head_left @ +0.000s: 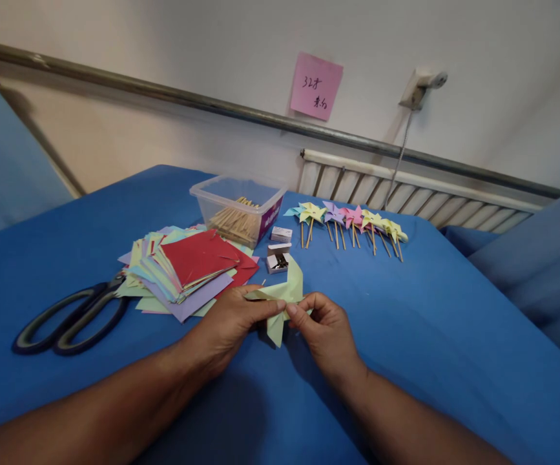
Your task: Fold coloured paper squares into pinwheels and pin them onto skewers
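A pale green paper pinwheel (293,282) is held up over the blue table between my two hands. My left hand (238,316) grips it from the left, its thumb pressed near the pinwheel's centre. From the right, my right hand (325,326) pinches the paper close to that centre, thumb and forefinger together. Whether a pin sits under the fingertips is hidden. Just behind the pinwheel stands a small open box (278,259) with dark metallic bits inside, and a second small white box (281,234) lies beyond it.
A stack of coloured paper squares (197,258) lies left of my hands, beside large scissors (73,316). Behind it, a clear plastic tub (199,194) holds wooden sticks (236,219). Several finished pinwheels on sticks (352,219) lie along the back right of the blue-covered table (435,349).
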Demonstrator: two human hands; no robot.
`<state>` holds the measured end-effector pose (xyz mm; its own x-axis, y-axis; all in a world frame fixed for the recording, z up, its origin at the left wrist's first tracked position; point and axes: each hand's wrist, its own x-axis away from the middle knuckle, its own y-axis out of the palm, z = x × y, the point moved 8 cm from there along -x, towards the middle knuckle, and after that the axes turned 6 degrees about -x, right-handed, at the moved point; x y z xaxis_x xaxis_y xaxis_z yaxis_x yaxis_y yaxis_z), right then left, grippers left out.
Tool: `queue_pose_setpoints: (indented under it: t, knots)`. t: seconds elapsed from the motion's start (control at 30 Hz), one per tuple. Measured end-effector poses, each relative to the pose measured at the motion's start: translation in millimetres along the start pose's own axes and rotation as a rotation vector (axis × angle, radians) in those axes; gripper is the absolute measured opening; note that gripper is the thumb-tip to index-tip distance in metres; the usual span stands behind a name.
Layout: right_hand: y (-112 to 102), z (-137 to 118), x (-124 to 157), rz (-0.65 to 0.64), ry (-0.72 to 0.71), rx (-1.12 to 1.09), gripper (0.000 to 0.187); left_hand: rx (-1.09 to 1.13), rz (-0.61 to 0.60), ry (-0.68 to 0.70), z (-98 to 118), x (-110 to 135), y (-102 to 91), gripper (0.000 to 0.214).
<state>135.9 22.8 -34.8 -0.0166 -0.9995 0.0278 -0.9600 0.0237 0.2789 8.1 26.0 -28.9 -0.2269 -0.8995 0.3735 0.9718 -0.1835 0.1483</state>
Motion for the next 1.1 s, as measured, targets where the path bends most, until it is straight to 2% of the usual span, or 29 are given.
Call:
queue_pose_setpoints:
  t: [0.27,0.37,0.43,0.57,0.87,1.1]
  knots:
    - [-1.4,1.4,3.1,-0.032,-0.026,0.006,0.028,-0.016,-0.005,0.052,2.7,-0.4,-0.9,0.02]
    - [-9.0,-3.0,2.6,0.006,-0.064,-0.023,0.023,-0.013,0.005,0.071,4.0,-1.3,-2.5,0.022]
    - [-12.8,-3.4,0.9,0.024,-0.066,-0.081,0.028,-0.018,0.002,0.071,3.5,-1.9,-2.5,0.024]
    - [-6.8,-1.3,-0.7,-0.04,-0.005,-0.212,0.035,-0.027,-0.003,0.079,3.2,-2.2,-2.5,0.027]
    - [2.9,1.2,-0.5,-0.139,0.011,-0.219,0.029,-0.126,-0.005,0.068,2.8,-2.3,0.1,0.025]
    - [1.0,0.9,-2.1,-0.064,-0.028,-0.182,0.026,-0.201,0.014,0.084,3.0,-3.5,-1.3,0.027]
